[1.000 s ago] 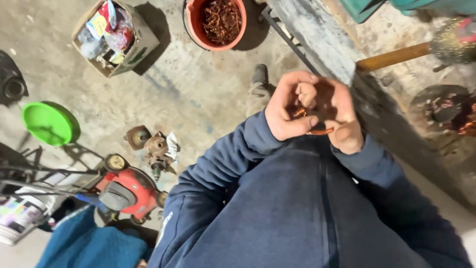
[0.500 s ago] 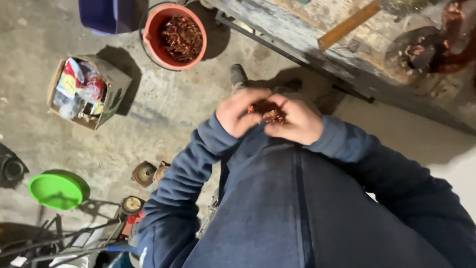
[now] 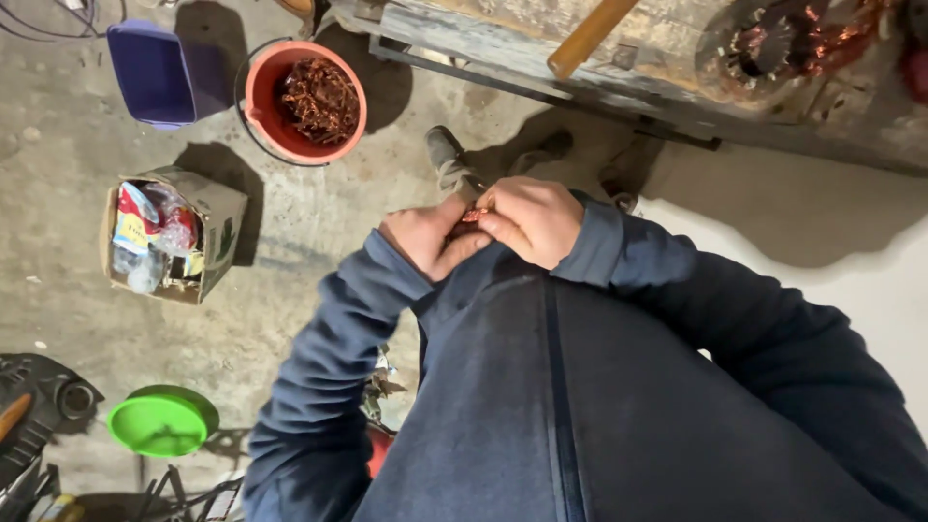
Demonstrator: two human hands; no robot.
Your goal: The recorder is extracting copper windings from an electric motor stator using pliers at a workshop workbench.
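Both hands had dropped closer to the chest, left hand and right hand pinched together on what looked like a copper wire scrap, well below the red bucket.

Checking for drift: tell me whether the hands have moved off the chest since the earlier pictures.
No. Left hand and right hand remain together against the blue jacket; only the camera shifted.

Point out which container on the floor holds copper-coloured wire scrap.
The round red bucket: its inside is heaped with reddish wire. The blue bin looks empty, and the cardboard box holds packaging.
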